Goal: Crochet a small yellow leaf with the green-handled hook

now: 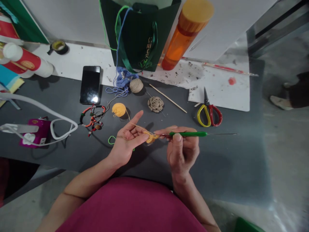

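1. One grey table [231, 174] spans the middle of the frame, a worker's two bare hands meeting above it just below center.
2. Left hand [125, 141], at center-left, pinches a small piece of yellow crochet between thumb and fingers, its index finger raised toward the top of the frame.
3. Right hand [182, 149], at center-right, grasps a green-handled tool, thumb against the handle's lower side, index finger reaching along the metal toward the left hand.
4. Green-handled tool [190, 134], apparently a crochet hook, lies nearly level across the frame: its long axis runs left to right, one end at the yellow work, a slim metal shaft pointing to the right.
5. Yellow yarn ball [118, 110] rests on the table above the left hand, left of center and well apart from the right.
6. Yellow crochet piece [151, 138] sits between the hands, in the left one's grip, with the right fingertips just beside it. The meeting of tool and work looks decisive; whether the tip has entered a loop cannot be told.
7. Yellow strand [138, 125] slants down and rightward from the ball, past the raised finger, to the work.
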Tool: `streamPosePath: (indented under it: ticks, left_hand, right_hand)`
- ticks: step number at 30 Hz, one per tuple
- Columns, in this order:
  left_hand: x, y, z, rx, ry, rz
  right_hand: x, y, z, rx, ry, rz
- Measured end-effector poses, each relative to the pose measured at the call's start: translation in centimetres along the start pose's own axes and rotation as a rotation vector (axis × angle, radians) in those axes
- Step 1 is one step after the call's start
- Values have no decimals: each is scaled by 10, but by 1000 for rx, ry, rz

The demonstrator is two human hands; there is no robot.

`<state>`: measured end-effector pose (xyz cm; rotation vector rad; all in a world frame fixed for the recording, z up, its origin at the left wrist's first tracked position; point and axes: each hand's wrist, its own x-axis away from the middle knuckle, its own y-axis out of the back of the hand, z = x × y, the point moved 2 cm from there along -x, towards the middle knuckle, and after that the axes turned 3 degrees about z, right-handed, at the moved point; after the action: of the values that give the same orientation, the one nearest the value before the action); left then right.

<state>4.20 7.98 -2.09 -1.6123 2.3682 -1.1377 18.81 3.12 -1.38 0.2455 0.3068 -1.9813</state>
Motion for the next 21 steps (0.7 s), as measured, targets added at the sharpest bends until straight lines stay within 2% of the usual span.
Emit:
streamPosePath:
  ticks: [8, 16, 21]
  left_hand:
    - [0, 1, 0, 4, 13, -40]
    - [-1, 1, 0, 6, 2, -62]
    - [-2, 1, 0, -85, -64, -88]
  right_hand:
    - [0, 0, 2, 66, 20, 30]
    - [0, 0, 5, 172, 231, 124]
    - [2, 3, 3, 232, 295, 166]
